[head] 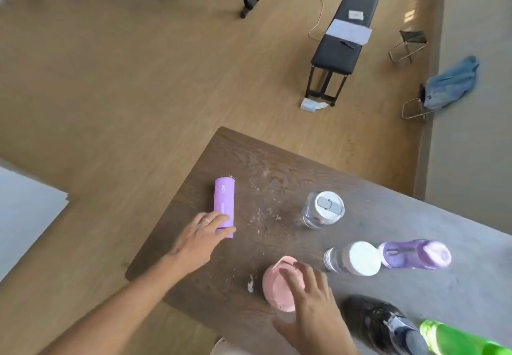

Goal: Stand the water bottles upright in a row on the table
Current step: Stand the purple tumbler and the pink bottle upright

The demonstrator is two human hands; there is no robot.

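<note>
Nearest, the right hand [310, 307] rests spread and loose over the lid of the upright pink bottle [279, 285], gripping nothing. Farther out, the left hand [202, 238] lays flat fingers on the near end of the lilac bottle [225, 205], lying on its side on the table [277, 166], not yet clasped. Best to wrap the fingers round, tip it up, then set it beside the 3 standing bottles.

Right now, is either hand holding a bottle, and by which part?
Left hand lays its fingers over the lying lilac bottle near its end. Right hand rests on the pink bottle top; no closed grip visible.
</note>
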